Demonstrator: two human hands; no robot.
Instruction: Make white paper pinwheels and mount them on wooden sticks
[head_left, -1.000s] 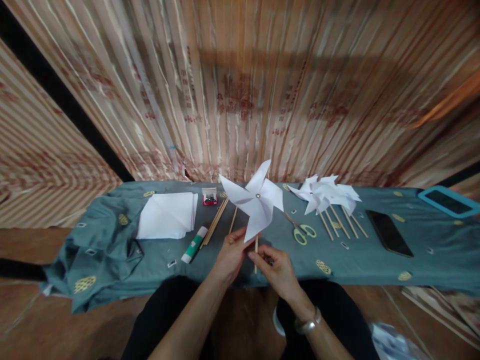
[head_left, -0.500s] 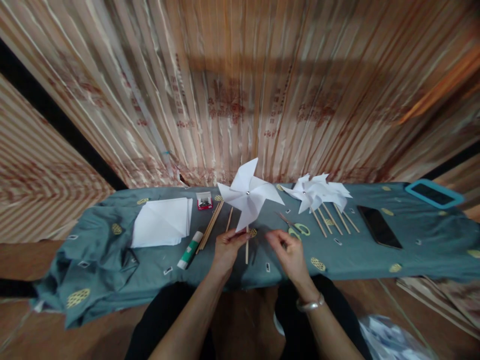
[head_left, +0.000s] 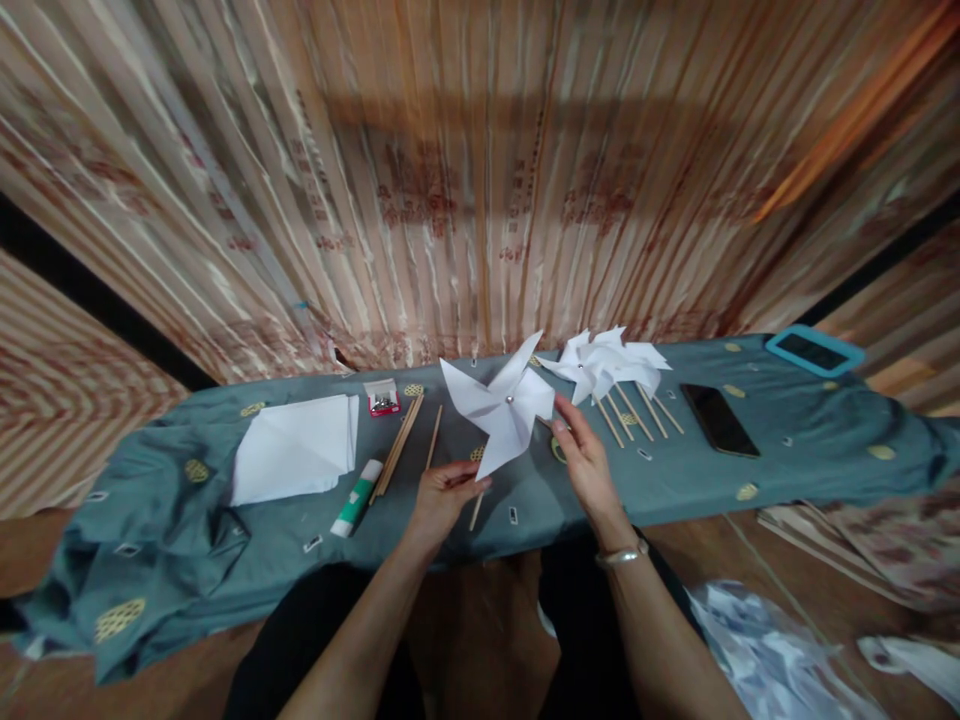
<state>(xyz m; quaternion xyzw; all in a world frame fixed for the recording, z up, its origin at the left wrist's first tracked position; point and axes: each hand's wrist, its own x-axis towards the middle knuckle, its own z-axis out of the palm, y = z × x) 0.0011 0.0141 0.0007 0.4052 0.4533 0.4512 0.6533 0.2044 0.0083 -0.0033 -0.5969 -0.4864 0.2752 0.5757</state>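
Observation:
A white paper pinwheel (head_left: 501,412) with a shiny pin at its centre is held above the cloth, tilted a little. My left hand (head_left: 444,505) is closed round its wooden stick, just under the lowest blade. The stick's lower end (head_left: 476,512) shows below my fingers. My right hand (head_left: 586,462) is at the right blade, fingers stretched out and touching its edge. Behind that hand, the scissors (head_left: 559,448) are mostly hidden. A loose wooden stick (head_left: 435,436) lies beyond my left hand.
On the cloth-covered table (head_left: 645,500) are stacked paper (head_left: 292,450), a glue stick (head_left: 356,498), wooden sticks (head_left: 397,445), a pin box (head_left: 383,397) and finished pinwheels (head_left: 611,362). Farther right lie a phone (head_left: 720,420) and a blue-framed device (head_left: 815,350). A plastic bag (head_left: 765,650) sits on the floor.
My right hand has risen to the pinwheel's right blade, its fingers straightening. The pinwheel has turned and tilted, while my left hand keeps its stick. The whole view has shifted slightly.

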